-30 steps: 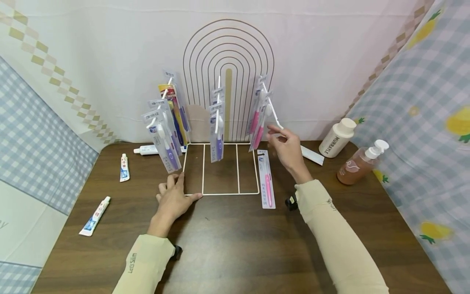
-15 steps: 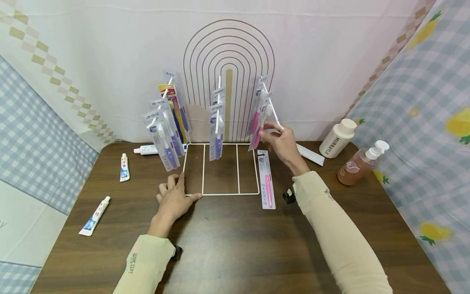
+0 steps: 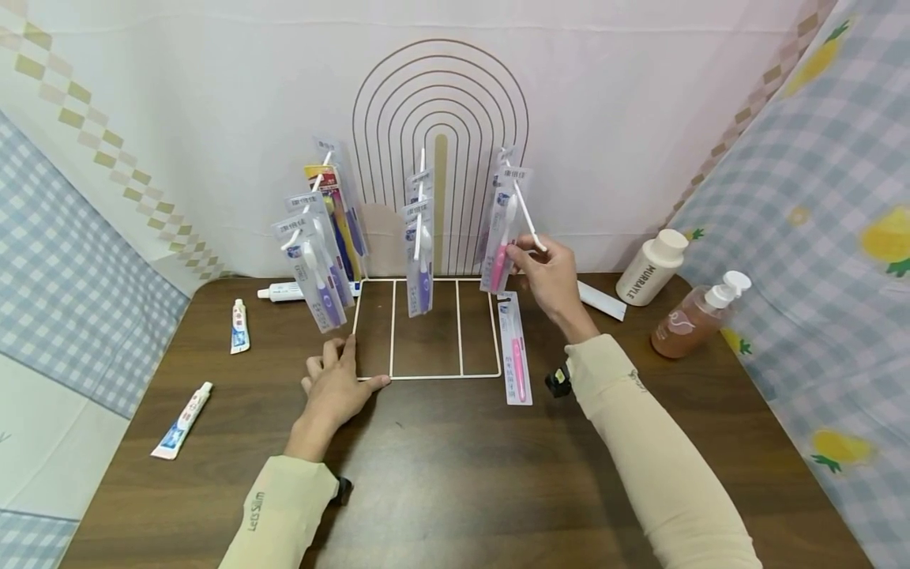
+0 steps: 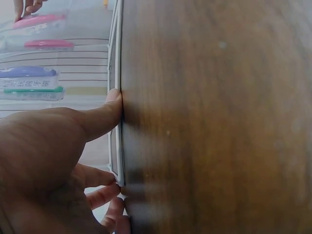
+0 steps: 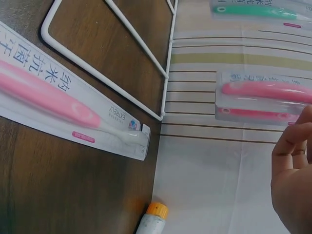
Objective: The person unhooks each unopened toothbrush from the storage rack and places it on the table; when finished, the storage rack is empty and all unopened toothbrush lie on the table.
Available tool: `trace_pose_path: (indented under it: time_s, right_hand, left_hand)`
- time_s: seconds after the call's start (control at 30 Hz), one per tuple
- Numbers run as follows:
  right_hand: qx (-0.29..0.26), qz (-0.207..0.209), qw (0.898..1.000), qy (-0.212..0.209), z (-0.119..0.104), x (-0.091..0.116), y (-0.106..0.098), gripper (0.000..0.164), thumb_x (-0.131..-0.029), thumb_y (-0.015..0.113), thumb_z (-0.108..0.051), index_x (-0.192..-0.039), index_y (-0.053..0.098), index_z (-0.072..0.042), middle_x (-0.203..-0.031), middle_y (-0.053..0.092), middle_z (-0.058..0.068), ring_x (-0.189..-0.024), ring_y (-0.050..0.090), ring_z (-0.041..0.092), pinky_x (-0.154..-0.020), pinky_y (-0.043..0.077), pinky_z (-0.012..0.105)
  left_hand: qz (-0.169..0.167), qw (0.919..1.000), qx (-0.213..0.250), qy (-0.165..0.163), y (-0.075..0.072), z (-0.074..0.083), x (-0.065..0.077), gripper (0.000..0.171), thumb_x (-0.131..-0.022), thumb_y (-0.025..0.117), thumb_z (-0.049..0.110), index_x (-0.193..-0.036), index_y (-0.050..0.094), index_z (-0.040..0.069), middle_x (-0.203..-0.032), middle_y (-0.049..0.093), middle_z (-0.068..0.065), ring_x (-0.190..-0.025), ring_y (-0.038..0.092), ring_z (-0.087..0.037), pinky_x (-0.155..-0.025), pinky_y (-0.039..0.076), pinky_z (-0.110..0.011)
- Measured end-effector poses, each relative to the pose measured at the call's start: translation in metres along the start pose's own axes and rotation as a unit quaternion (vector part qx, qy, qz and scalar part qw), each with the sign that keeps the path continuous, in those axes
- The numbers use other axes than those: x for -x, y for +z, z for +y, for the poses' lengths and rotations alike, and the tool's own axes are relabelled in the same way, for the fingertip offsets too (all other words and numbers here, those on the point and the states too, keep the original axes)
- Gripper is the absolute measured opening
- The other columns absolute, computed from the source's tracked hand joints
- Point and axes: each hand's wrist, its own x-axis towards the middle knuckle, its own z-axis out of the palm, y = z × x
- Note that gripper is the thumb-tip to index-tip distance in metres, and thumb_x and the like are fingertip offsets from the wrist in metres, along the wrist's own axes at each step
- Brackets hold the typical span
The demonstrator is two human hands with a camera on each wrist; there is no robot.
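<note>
My left hand (image 3: 336, 389) rests at the near-left corner of the white wire rack base (image 3: 426, 378). Its thumb and fingertips touch the wire, fingers spread, as the left wrist view also shows. With its fingertips my right hand (image 3: 550, 276) pinches the edge of a packaged pink toothbrush (image 3: 500, 265) hanging on the right hook (image 3: 528, 213). Another pink packet hangs behind it, mostly hidden. Flat on the table beside the base lies a further packaged pink toothbrush (image 3: 517, 352). Purple toothbrush packets (image 3: 423, 273) hang on the middle hook.
The left hook holds several packets, including a yellow-red one (image 3: 337, 209). Toothpaste tubes (image 3: 240, 325) lie at left and behind the rack. A white box-like item (image 3: 603, 300), a cream bottle (image 3: 652, 267) and a pump bottle (image 3: 697, 320) stand or lie at right.
My right hand has moved slightly left onto the front hanging pink toothbrush packet, which has turned to face forward. The left hand has stayed on the rack base.
</note>
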Motion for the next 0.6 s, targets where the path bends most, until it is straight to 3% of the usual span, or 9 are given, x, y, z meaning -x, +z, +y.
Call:
trace_pose_path:
  time_s: [0.13,0.27,0.4,0.6]
  right_hand:
    - [-0.009,0.027,1.000,-0.014,-0.001,0.004,-0.005,0.018,-0.107,0.075,0.000,-0.117,0.074,0.016,-0.072,0.071,-0.010,-0.062,0.060,0.004,-0.052,0.045,0.019]
    - [-0.015,0.052,0.998,-0.029,-0.002,0.010,-0.012,0.008,-0.107,0.076,-0.002,-0.108,0.080,0.005,-0.069,0.068,-0.007,-0.058,0.056,0.007,-0.050,0.042,0.019]
    - [-0.021,0.080,0.996,-0.045,-0.002,0.017,-0.018,0.008,-0.108,0.075,-0.003,-0.103,0.082,-0.002,-0.068,0.067,-0.008,-0.056,0.055,0.003,-0.050,0.042,0.018]
    - [0.019,0.112,0.993,-0.036,0.005,0.036,-0.027,0.017,-0.110,0.073,-0.006,-0.109,0.078,0.009,-0.069,0.065,-0.013,-0.057,0.054,0.003,-0.053,0.044,0.016]
  left_hand:
    - [-0.002,1.0000,0.001,0.000,0.000,0.000,0.000,0.106,-0.104,0.082,0.043,-0.180,0.024,-0.002,-0.178,0.028,-0.029,-0.147,0.029,-0.062,-0.114,0.030,-0.076]
    - [-0.006,1.0000,0.000,0.002,0.000,0.000,0.000,0.106,-0.104,0.082,0.044,-0.180,0.024,-0.002,-0.178,0.027,-0.029,-0.146,0.029,-0.062,-0.114,0.030,-0.076]
    - [-0.010,0.9999,0.000,0.004,-0.001,-0.001,0.000,0.106,-0.105,0.081,0.045,-0.180,0.023,-0.002,-0.180,0.025,-0.029,-0.147,0.028,-0.062,-0.113,0.030,-0.075]
    - [-0.012,0.9999,0.000,0.004,-0.001,-0.002,0.000,0.107,-0.105,0.080,0.046,-0.181,0.021,-0.001,-0.181,0.023,-0.028,-0.148,0.026,-0.062,-0.113,0.029,-0.075]
